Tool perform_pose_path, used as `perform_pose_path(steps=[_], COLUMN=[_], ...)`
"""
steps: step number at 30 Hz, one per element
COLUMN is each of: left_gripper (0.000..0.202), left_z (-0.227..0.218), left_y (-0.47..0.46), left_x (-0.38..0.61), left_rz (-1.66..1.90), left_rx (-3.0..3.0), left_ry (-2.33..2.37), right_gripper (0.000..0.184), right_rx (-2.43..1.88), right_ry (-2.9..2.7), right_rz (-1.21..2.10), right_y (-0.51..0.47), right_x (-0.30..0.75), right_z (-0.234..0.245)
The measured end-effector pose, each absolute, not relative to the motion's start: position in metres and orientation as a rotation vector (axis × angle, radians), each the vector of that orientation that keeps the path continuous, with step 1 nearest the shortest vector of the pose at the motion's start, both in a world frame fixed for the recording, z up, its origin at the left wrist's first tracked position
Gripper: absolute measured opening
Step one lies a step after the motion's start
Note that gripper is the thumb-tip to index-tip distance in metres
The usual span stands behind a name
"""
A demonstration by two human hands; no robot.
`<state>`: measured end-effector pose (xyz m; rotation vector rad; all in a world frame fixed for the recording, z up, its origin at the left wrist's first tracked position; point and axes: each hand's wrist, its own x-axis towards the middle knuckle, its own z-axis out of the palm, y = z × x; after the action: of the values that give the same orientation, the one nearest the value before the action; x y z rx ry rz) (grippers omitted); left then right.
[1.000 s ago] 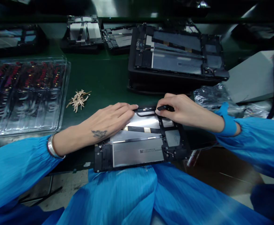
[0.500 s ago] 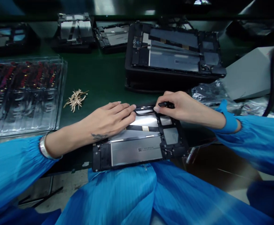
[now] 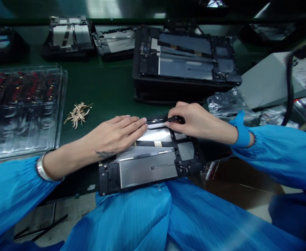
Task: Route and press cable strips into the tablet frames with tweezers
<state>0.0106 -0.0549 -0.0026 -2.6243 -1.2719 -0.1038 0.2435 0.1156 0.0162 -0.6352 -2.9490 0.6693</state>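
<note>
The left hand point(image 3: 111, 134) lies flat, fingers straight and together, on the shiny silver foil of an open, black-framed tablet point(image 3: 147, 169) beneath both hands, while the right hand point(image 3: 194, 120) pinches a slim black tool point(image 3: 176, 119) just past the left fingertips, at the tablet's far edge — both posed as half a second ago.

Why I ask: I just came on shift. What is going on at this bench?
A person in blue sleeves is working on an opened tablet that lies at the near edge of the green table. The left hand lies flat on the tablet's inside. The right hand pinches a thin black piece at the tablet's far edge. A clear tray and a pile of tan strips lie to the left, and another opened tablet sits behind.
</note>
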Motion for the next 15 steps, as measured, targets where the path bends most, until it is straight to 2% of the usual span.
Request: perform_pose_path(steps=[15], left_gripper=[0.044], left_z=[0.0031], left_y=[-0.0510], left_x=[0.0191], left_rz=[-0.002], left_rx=[-2.476], left_ry=[-1.107], right_gripper=[0.013], right_rx=[-0.630], right_ry=[-2.991], right_rz=[0.648], right_y=[0.1160], right_x=[0.2399], right_z=[0.0143])
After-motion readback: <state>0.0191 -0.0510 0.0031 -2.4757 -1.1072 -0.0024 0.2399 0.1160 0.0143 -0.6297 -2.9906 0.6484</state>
